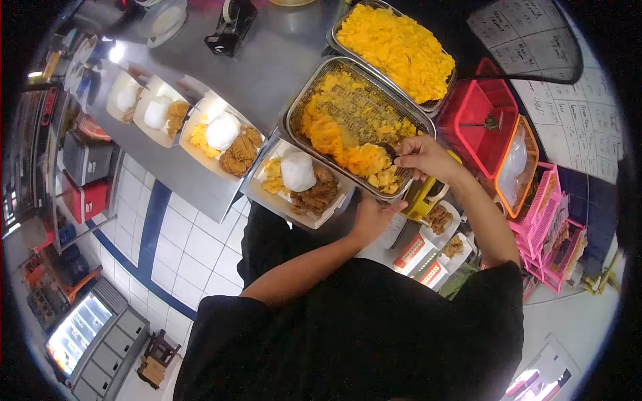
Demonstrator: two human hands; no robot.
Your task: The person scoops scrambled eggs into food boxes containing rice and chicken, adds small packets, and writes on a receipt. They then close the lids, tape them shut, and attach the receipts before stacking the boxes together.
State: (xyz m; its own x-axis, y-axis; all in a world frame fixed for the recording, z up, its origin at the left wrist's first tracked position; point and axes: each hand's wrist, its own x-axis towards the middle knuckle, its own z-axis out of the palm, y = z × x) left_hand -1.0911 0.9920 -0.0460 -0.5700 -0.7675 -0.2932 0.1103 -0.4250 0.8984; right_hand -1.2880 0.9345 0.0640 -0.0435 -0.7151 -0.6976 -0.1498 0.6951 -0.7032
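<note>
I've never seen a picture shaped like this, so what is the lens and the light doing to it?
Head view: a round image with black corners, probably a very wide lens; head view again: glare whitens a spot on the steel counter, and the lit panel at lower left looks washed out; also head view: the black shirt shows almost no detail.

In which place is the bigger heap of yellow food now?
In the head view, this heap is at the top, right of centre, in the far mesh tray, beyond the right hand and left of the red basket.
</note>
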